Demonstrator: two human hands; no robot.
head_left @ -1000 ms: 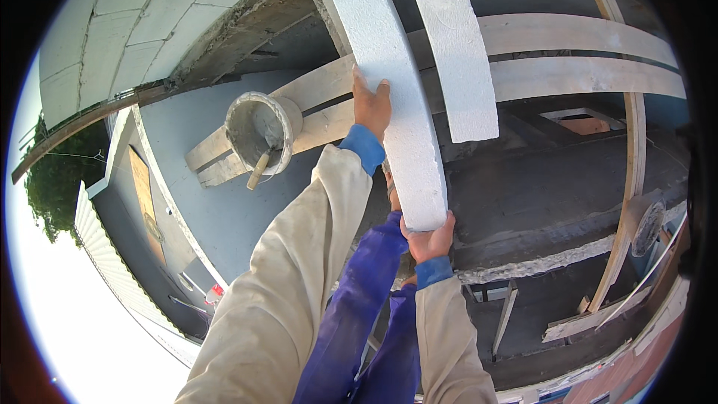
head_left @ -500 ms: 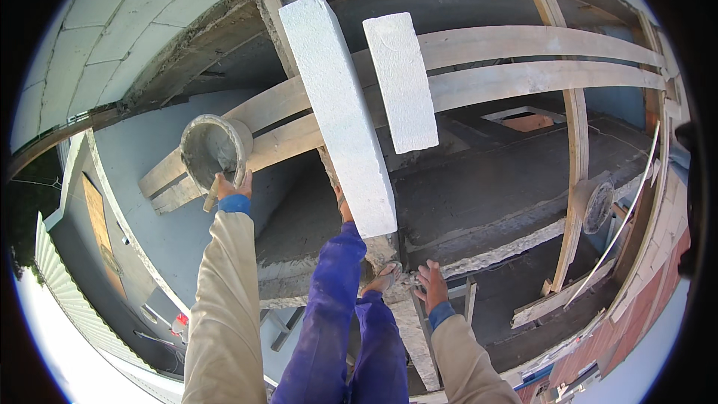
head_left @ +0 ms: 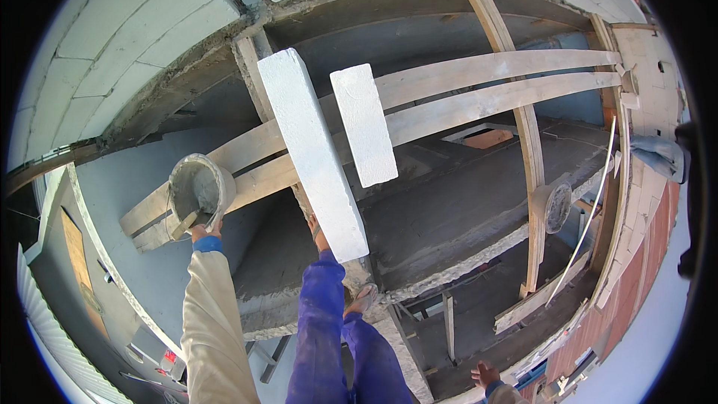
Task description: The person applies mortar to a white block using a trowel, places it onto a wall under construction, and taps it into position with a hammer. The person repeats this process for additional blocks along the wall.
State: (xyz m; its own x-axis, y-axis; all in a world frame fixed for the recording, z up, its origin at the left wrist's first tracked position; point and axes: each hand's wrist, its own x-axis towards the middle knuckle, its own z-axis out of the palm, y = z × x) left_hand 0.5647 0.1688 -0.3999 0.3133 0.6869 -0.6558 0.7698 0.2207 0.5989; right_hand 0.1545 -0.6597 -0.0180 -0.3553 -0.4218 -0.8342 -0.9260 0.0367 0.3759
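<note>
My left hand (head_left: 209,230) grips the grey mortar-crusted bucket (head_left: 220,187) at its near rim, beside a wooden-handled trowel (head_left: 185,224). The bucket rests on two pale wooden boards (head_left: 479,107). A long white block (head_left: 310,153) lies across the boards in the middle, its near end by my left foot (head_left: 318,233); neither hand touches it. A shorter white block (head_left: 362,123) lies to its right on the boards. My right foot (head_left: 362,299) stands on a concrete beam (head_left: 396,352). My right hand (head_left: 485,375) hangs at the lower right with fingers apart, holding nothing.
Wooden posts (head_left: 529,179), a white pipe (head_left: 580,243) and a round plastered container (head_left: 556,208) are on the right, with a grey cloth (head_left: 658,155) on the wall. Openings drop to a dark lower floor (head_left: 449,202). A pale block wall (head_left: 112,45) borders the upper left.
My hands have left the long white block, which stays on the boards. My left hand moved left onto the bucket, my right hand down and rightward. The view has shifted.
</note>
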